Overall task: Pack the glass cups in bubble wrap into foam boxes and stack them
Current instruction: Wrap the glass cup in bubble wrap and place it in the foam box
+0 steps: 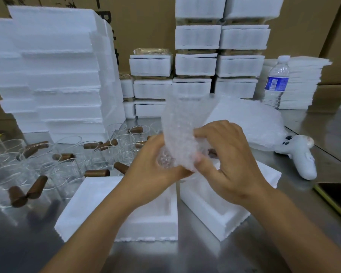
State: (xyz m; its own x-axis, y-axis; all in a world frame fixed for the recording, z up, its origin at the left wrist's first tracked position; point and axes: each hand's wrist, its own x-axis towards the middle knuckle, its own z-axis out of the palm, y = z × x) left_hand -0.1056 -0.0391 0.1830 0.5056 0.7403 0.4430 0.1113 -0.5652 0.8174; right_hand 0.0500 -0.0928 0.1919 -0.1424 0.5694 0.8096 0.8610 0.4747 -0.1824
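Observation:
Both hands hold a glass cup half wrapped in a bubble wrap sheet point(180, 127) above the table centre. My left hand point(154, 164) cups the wrapped cup from below and the left. My right hand point(224, 154) grips the sheet from the right, thumb pinching the wrap. The sheet's free end stands up above the hands. Two open foam boxes lie under the hands: one at the front centre point(98, 205), one to its right point(211, 211). Several bare glass cups with brown wooden handles point(67, 160) crowd the table at the left.
A tall stack of foam box halves point(55, 75) stands back left. Stacked packed foam boxes point(197, 64) line the back. A pile of bubble wrap point(250, 119), a water bottle point(277, 81), foam sheets point(303, 83) and a white controller point(299, 154) sit on the right.

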